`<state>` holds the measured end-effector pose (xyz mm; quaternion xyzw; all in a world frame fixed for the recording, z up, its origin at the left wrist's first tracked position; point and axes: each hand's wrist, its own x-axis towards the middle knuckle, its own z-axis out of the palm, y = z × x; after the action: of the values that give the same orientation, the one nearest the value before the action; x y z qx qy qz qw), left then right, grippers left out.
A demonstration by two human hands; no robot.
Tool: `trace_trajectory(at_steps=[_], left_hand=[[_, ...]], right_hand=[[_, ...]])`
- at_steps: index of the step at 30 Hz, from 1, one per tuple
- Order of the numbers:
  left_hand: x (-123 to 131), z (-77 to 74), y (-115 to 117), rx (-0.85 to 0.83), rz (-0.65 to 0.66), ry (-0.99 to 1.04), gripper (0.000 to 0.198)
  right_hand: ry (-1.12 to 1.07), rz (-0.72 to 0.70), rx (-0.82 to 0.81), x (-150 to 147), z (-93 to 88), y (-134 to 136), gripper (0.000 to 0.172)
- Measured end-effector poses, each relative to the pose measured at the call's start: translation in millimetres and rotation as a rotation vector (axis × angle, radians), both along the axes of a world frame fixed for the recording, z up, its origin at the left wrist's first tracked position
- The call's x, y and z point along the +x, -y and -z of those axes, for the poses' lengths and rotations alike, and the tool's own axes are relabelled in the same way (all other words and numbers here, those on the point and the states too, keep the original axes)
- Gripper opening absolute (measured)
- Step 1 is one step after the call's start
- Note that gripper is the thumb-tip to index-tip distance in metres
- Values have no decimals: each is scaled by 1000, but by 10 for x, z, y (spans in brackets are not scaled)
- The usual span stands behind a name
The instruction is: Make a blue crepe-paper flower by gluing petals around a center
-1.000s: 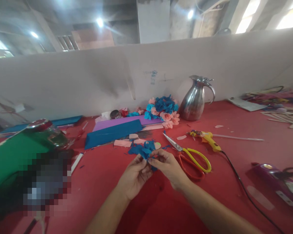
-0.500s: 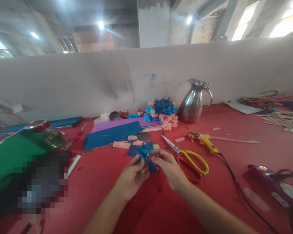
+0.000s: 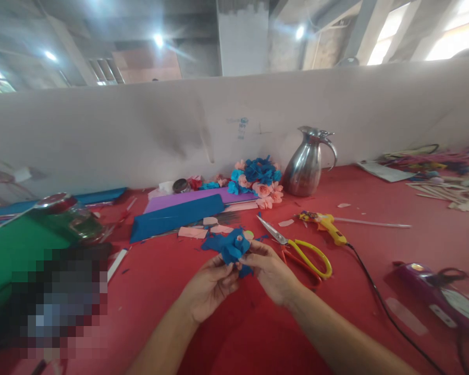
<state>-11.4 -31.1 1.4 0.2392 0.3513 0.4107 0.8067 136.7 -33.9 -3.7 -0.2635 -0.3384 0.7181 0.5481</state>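
Both my hands meet over the red table (image 3: 226, 333), pinching a blue paper flower (image 3: 232, 247) between them. My left hand (image 3: 209, 284) grips its lower left side with closed fingers. My right hand (image 3: 269, 271) holds the right side, fingers curled round the paper. More blue paper scraps (image 3: 211, 242) lie just behind the flower. Yellow-handled scissors (image 3: 300, 250) rest right of my right hand.
A yellow glue gun (image 3: 324, 223) with a black cord lies beyond the scissors. A steel jug (image 3: 308, 162) and a bunch of blue and pink paper flowers (image 3: 258, 177) stand by the white partition. Blue and purple sheets (image 3: 180, 213), a green sheet (image 3: 15, 250) and a purple device (image 3: 437, 291) lie around.
The blue flower has been turned up and lifted a little, its centre now facing me. Both hands stayed together on it.
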Motion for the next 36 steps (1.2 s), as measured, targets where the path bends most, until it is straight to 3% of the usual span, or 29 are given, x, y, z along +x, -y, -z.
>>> trace_trajectory(at_steps=[13,17,20,23,26,27,32,36], left_hand=[[15,-28,7,75,-19,1,23],[33,-32,-9,41,-152,-101,21],[45,-27,-58,13,-255,-200,17],[37,-31,-116,26,-319,-253,16],[7,-34,-154,70,-358,-275,15],[-6,-30,-161,102,-348,-268,13],[-52,21,-174,178,-348,-247,21],[-64,50,-171,223,-347,-243,24]], right_hand=[[-24,53,-56,10,-77,-15,12],[10,95,-52,-15,-128,-1,15],[112,203,-8,-13,-118,-64,10],[427,439,95,174,-127,-212,7],[1119,768,118,622,-187,-343,19],[1214,805,93,809,-204,-364,21],[1580,789,-234,1628,-99,-318,19],[1683,688,-419,1875,114,-317,17]])
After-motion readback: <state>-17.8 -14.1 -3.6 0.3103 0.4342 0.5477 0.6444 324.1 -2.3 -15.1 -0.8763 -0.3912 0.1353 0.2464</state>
